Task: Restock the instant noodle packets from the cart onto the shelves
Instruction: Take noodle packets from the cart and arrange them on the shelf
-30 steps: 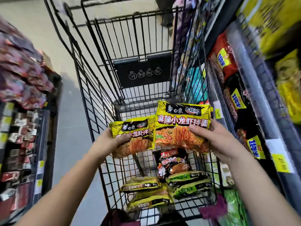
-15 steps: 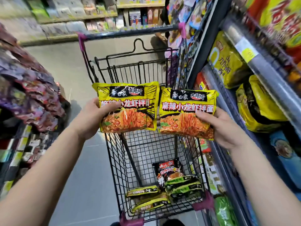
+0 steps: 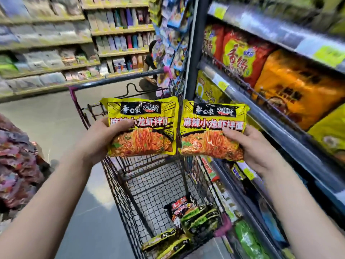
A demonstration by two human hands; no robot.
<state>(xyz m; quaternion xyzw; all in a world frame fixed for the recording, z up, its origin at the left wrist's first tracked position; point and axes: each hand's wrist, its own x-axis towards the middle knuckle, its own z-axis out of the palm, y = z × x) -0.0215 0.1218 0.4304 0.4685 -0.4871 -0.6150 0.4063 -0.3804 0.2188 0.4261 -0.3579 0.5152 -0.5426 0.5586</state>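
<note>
Two sets of shelves frame us. The nearer shelves [image 3: 276,128] run along our right side, stocked with big bags of noodles, an orange bag [image 3: 298,94] and a red and yellow bag [image 3: 240,58] among them. The far shelves [image 3: 56,43] cross the end of the aisle, too blurred to read. Close against the nearer shelves stands our wire cart [image 3: 155,186], its handle at the far end.

Above the cart's open top we hold up two yellow noodle packets side by side, both upright and facing us, their inner edges touching or nearly so. Our left hand [image 3: 100,139] holds the left packet [image 3: 142,126] by its left edge. Its fingers pinch the packet, the thumb lying across the front and the rest hidden behind. Our right hand [image 3: 255,146] holds the right packet [image 3: 212,128] by its right edge in the same way, fingers pinching it with the thumb on the front.

Down at the near end of the cart's floor lie more packets: a black and red packet [image 3: 180,208], green and black packets [image 3: 201,219] just beside it, and yellow and black packets [image 3: 168,243] at the near edge.
</note>
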